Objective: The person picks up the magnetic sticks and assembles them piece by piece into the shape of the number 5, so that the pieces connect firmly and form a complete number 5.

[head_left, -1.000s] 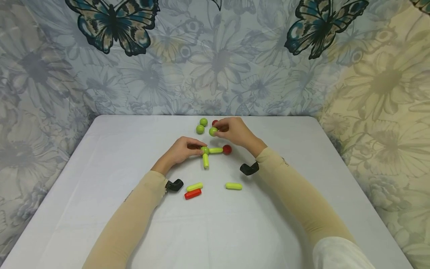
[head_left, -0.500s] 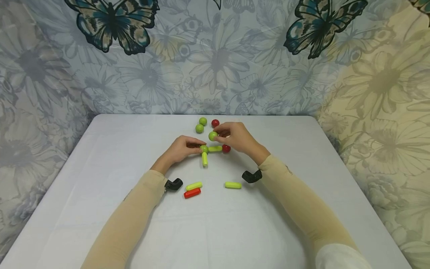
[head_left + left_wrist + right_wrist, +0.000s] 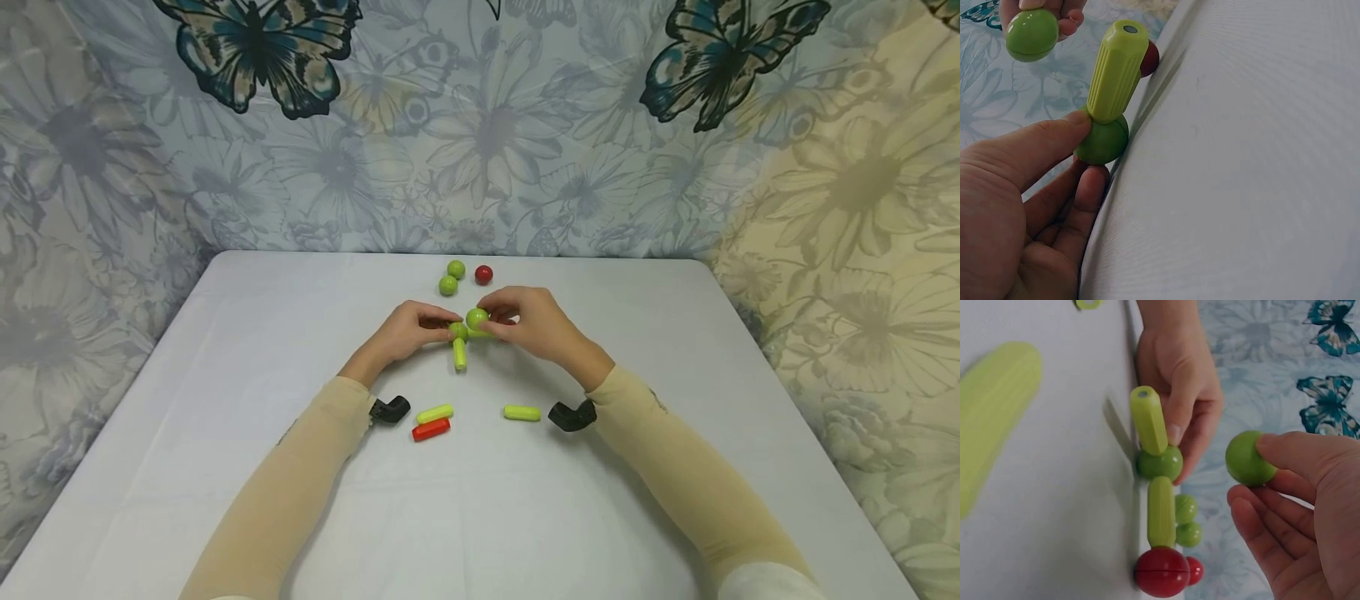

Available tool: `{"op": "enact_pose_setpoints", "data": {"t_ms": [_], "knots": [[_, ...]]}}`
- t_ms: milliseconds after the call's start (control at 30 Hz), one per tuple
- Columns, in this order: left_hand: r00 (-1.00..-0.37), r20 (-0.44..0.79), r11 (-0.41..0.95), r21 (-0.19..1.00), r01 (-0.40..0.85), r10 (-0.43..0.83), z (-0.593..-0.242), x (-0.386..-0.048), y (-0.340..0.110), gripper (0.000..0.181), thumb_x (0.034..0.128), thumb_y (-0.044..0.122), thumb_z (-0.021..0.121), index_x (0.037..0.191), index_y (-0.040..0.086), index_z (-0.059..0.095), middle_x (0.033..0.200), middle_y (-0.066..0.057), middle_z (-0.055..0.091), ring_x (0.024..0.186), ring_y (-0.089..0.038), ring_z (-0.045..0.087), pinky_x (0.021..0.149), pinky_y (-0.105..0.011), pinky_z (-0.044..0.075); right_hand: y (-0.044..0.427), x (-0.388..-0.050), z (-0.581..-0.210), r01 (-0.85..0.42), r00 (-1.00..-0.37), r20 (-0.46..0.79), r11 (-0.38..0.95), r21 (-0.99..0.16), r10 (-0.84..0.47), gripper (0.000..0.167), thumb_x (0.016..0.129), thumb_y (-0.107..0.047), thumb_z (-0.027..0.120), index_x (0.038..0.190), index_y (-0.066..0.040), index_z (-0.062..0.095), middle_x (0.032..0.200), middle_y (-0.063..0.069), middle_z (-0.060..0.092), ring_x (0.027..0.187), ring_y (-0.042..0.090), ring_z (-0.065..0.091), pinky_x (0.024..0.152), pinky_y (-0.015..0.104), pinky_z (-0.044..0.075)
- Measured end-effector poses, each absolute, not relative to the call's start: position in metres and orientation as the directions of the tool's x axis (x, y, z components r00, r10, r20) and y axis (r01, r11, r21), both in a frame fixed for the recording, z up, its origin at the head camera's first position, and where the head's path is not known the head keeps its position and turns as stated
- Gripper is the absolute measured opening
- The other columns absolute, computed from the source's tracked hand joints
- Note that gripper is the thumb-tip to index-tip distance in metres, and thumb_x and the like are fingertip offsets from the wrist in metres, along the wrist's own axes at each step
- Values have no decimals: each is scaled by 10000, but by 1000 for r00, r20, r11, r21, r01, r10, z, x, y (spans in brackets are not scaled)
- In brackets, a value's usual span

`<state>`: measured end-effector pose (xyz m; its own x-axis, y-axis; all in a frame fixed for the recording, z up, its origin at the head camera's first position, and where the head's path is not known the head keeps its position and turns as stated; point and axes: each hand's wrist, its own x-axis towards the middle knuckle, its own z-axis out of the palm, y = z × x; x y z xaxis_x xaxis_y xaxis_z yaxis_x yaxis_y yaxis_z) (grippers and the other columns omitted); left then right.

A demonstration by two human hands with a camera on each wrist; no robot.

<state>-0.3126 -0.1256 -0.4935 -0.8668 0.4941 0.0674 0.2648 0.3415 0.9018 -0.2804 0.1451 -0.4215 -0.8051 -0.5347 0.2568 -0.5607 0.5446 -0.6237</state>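
A green hub ball (image 3: 1107, 144), at the far half of the surface (image 3: 300, 300), is pinched between the left hand's (image 3: 405, 335) thumb and fingers; a lime stick (image 3: 460, 356) joins it at 6 o'clock, a second stick (image 3: 1161, 512) at 3, a red ball (image 3: 1162, 572) on its end. At 2, apart from it, the right hand (image 3: 540, 327) pinches a loose green ball (image 3: 1249, 458). The step looks like bringing that in; next calls for careful lining-up. Spare balls (image 3: 448, 286) lie at 12 to 1, spare sticks (image 3: 522, 412) around 5 to 7.

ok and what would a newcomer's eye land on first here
Likely the big butterflies on the flowery wall behind the table. Next, the left hand pinching a green ball with yellow-green sticks attached, and the right hand holding another green ball nearby. Nearer the head camera, the red stick stands out against white.
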Motion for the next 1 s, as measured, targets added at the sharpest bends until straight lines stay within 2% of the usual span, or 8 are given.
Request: {"op": "enact_pose_setpoints", "data": {"t_ms": [100, 233, 400, 667, 1000], "knots": [[-864, 70, 342, 900, 271, 499, -494, -313, -124, 262, 993, 153, 829, 1251, 105, 828, 1190, -12, 790, 1092, -187, 719, 1002, -390, 558, 147, -274, -424, -561, -806, 266, 537, -630, -529, 241, 962, -132, 855, 1192, -79, 811, 1037, -12, 768, 891, 134, 697, 826, 354, 583], [-864, 67, 352, 896, 272, 499, -495, -314, -123, 263, 995, 161, 828, 1252, 110, 828, 1204, -5, 788, 1104, -182, 714, 1006, -389, 556, 149, -264, -427, -560, -804, 271, 519, -646, -530, 241, 954, -135, 864, 1183, -83, 812, 1001, -26, 760, 857, 143, 672, 787, 403, 569], [-867, 59, 355, 897, 264, 495, -494, -313, -124, 268, 997, 168, 826, 1260, 116, 825, 1217, -2, 785, 1126, -186, 711, 1021, -400, 550, 149, -255, -430, -570, -794, 282, 496, -655, -539, 260, 942, -138, 880, 1186, -79, 809, 1011, -35, 759, 864, 134, 679, 812, 452, 604], [-872, 67, 357, 895, 267, 484, -492, -311, -126, 276, 995, 164, 827, 1266, 113, 822, 1217, -14, 784, 1127, -199, 709, 1027, -422, 545, 147, -249, -431, -578, -771, 261, 468, -668, -581, 267, 929, -115, 892, 1183, -82, 815, 1053, -42, 767, 889, 107, 697, 871, 339, 608], [-872, 60, 358, 896, 261, 486, -492, -310, -126, 273, 994, 173, 829, 1263, 126, 825, 1186, -5, 786, 1080, -198, 707, 1001, -422, 547, 142, -244, -437, -574, -751, 192, 480, -663, -632, 289, 934, -82, 876, 1214, -68, 805, 1057, -39, 761, 902, 90, 691, 864, 377, 615]]}}
